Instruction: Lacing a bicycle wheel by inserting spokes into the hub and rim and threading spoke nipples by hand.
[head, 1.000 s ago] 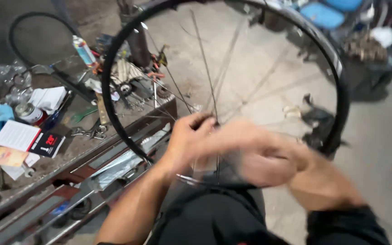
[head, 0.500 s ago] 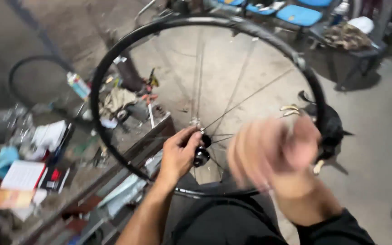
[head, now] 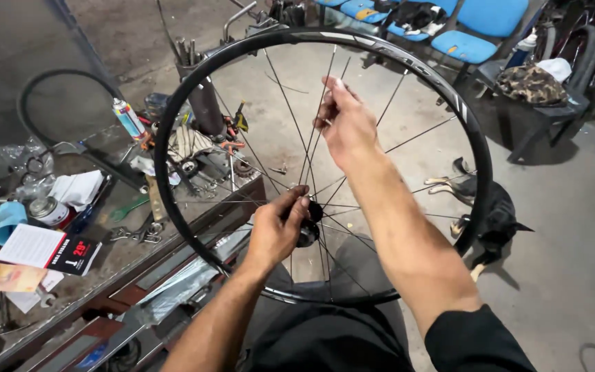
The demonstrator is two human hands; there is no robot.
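Note:
A black bicycle wheel rim [head: 166, 124] with thin steel spokes stands upright in front of me over my lap. My left hand [head: 277, 231] is closed around the black hub [head: 309, 222] at the wheel's centre. My right hand [head: 346, 124] is raised inside the rim, its fingertips pinching a spoke [head: 322, 96] in the upper half of the wheel. Several spokes fan out from the hub to the rim.
A cluttered workbench [head: 125, 258] lies to my left with a spray can [head: 128, 118], a tin [head: 46, 210], papers, tools and a loose black tyre [head: 32, 89]. A black dog [head: 494, 213] lies on the concrete floor behind the wheel. Blue chairs [head: 476, 34] stand at the back.
My right hand has risen from beside the hub up to a spoke near the top. The left hand stays on the hub. The view has steadied and come closer.

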